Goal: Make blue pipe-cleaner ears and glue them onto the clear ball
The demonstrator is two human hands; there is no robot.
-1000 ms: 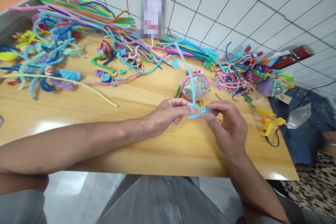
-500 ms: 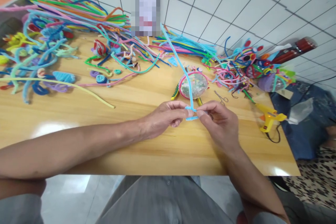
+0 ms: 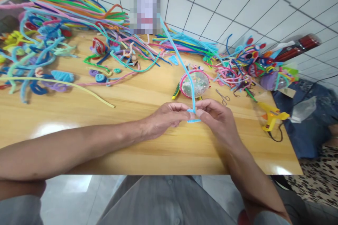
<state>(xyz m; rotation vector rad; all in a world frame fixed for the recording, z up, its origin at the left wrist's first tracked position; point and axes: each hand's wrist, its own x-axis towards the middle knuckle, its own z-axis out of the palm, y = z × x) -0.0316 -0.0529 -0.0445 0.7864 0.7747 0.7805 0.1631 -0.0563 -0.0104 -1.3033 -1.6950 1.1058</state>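
A light blue pipe cleaner (image 3: 182,61) rises from between my two hands, its long end reaching up and back toward the wall. Its lower end is bent into a small flat shape at my fingertips. My left hand (image 3: 173,114) pinches that bent part from the left, thumb on top. From the right, my right hand (image 3: 215,116) is closed on the same piece with thumb and forefinger, close to the left fingertips. Just beyond the hands sits a clear rounded plastic piece (image 3: 199,83) with a pink pipe-cleaner rim and green and yellow legs.
Scissors (image 3: 224,97) and a yellow hot glue gun (image 3: 271,115) lie to the right. Finished-looking pipe-cleaner figures (image 3: 250,56) stand behind them. Heaps of coloured pipe cleaners (image 3: 39,45) cover the left and back of the wooden table (image 3: 132,154). A pixelated upright panel (image 3: 145,3) is at the wall.
My right hand has shifted slightly left, bringing its fingertips against the left ones over the bent blue piece. The left hand has barely moved.
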